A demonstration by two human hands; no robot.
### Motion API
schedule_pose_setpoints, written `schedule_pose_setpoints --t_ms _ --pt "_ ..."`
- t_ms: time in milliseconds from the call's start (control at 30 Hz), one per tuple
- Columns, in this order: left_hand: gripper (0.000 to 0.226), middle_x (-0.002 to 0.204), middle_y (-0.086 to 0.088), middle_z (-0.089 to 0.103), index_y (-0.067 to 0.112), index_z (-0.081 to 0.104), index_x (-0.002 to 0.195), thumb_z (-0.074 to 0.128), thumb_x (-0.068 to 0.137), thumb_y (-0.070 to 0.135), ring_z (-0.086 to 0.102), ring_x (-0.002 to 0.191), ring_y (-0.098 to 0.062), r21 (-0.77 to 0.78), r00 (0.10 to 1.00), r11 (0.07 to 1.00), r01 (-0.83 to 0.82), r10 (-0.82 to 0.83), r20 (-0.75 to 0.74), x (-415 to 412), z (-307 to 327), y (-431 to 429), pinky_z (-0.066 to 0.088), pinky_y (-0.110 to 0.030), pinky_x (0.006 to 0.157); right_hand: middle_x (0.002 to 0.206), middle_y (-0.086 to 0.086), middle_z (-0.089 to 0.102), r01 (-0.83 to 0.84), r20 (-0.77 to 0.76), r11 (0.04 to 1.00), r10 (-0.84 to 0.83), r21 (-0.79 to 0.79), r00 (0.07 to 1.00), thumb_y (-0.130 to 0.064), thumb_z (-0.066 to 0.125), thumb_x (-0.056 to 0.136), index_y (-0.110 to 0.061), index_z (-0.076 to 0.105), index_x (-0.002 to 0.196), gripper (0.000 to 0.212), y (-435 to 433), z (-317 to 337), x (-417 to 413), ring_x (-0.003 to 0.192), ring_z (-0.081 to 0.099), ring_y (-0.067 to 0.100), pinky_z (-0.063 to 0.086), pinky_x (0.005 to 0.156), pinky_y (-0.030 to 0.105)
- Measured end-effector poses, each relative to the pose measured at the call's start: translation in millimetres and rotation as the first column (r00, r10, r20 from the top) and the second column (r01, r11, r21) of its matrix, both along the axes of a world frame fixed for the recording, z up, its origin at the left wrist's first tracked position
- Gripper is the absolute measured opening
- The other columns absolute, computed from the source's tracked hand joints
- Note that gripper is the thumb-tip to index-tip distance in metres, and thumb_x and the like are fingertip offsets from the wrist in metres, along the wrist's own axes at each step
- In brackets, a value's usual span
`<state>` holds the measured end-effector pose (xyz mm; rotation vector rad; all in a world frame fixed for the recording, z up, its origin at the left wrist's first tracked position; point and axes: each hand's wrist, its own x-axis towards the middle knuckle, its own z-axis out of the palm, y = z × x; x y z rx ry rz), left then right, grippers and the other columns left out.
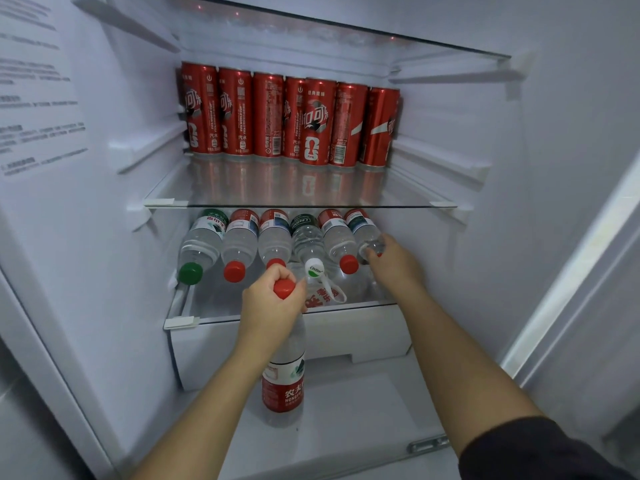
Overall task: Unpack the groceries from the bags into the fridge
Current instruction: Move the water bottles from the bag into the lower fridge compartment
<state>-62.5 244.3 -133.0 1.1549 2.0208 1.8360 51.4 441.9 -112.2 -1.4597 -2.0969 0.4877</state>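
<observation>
My left hand (268,303) grips the neck of a red-capped water bottle (284,379) with a red label, which hangs upright in front of the fridge's white drawer. My right hand (393,261) reaches onto the lower glass shelf (180,322) and holds the neck end of the rightmost lying water bottle (363,230). Several water bottles (273,237) lie side by side on that shelf, caps toward me. A row of red cola cans (287,119) stands at the back of the upper glass shelf (301,205).
The white drawer (363,336) sits under the lower shelf, with a flat white floor (346,410) below it. The fridge's left wall (69,168) bears printed text. The right wall and door frame (571,271) close in that side. Another glass shelf (381,32) is above.
</observation>
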Motion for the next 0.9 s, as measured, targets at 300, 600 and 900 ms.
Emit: schedule_pose_setpoints --t_ms 300,600,900 --pt "0.017 0.068 -0.007 0.062 0.017 0.056 0.077 0.072 0.081 0.019 0.061 0.067 -0.02 0.014 0.999 0.999 0.035 -0.035 -0.007 -2 -6 -9 0.05 -0.028 0.067 0.135 0.015 0.038 0.071 -0.034 0.997 -0.069 0.039 0.997 -0.041 0.05 0.096 -0.023 0.023 0.15 0.063 -44 13 0 0.108 0.055 0.032 0.047 0.086 0.039" --pt "0.033 0.085 0.012 0.071 0.034 0.061 0.098 0.077 0.07 0.028 0.066 0.082 0.0 -0.011 0.985 0.99 0.138 -0.136 0.106 11 -30 -29 0.051 -0.017 0.069 0.06 -0.009 0.053 -0.572 -0.044 0.813 0.579 0.11 0.814 -0.058 0.046 0.091 -0.028 0.064 0.089 0.035 -161 53 -13 0.061 0.05 0.006 0.038 0.057 0.029" --pt "0.059 0.098 0.007 0.062 0.024 0.046 0.114 0.08 0.066 0.023 0.062 0.092 -0.015 -0.257 0.992 0.963 0.081 -0.052 0.119 20 -74 -42 0.053 -0.033 0.076 0.088 0.001 0.053 -0.595 0.515 0.781 0.438 0.188 0.737 -0.054 0.044 0.093 -0.025 0.051 0.111 0.035 -171 46 -15 0.078 0.051 0.02 0.037 0.057 0.031"
